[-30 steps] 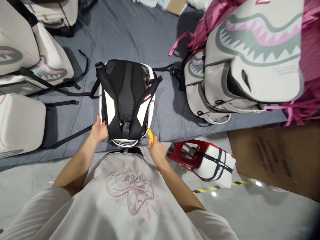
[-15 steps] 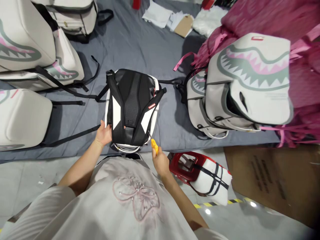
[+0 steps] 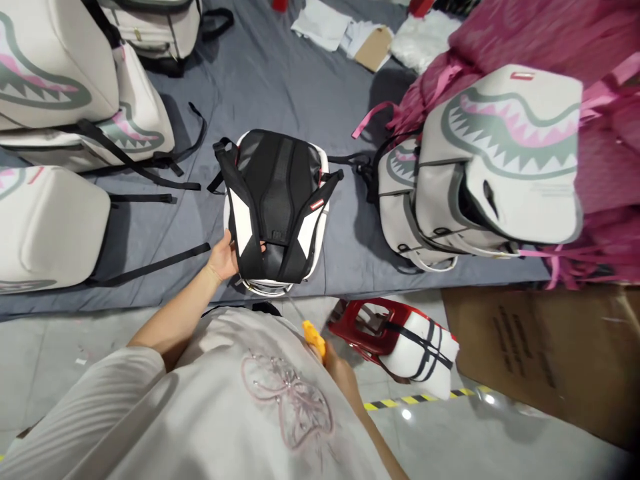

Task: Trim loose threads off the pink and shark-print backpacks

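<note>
A backpack (image 3: 277, 187) with a black padded back and white trim lies on the grey cloth, its shoulder straps facing up. My left hand (image 3: 225, 259) grips its lower left side; some fingers pass beneath the left shoulder strap (image 3: 243, 227), and fingertips show by the back panel. My right hand (image 3: 334, 360) is closed around a yellow-handled tool (image 3: 314, 337) with a thin pointed tip. The tool is below the table edge, in front of my shirt and apart from the backpack. Its exact kind is hard to make out.
Light backpacks with shark-mouth prints (image 3: 55, 73) are piled at left, and others (image 3: 510, 147) stand at right. Pink bags (image 3: 530, 33) lie behind those. Papers (image 3: 323, 25) are at the back. A red stool (image 3: 365, 327) and a cardboard box (image 3: 530, 347) stand below the table edge.
My right hand has drawn the yellow-handled tool away from the backpack's lower right corner, down towards my body. My left hand keeps its hold on the backpack. The view has shifted slightly.
</note>
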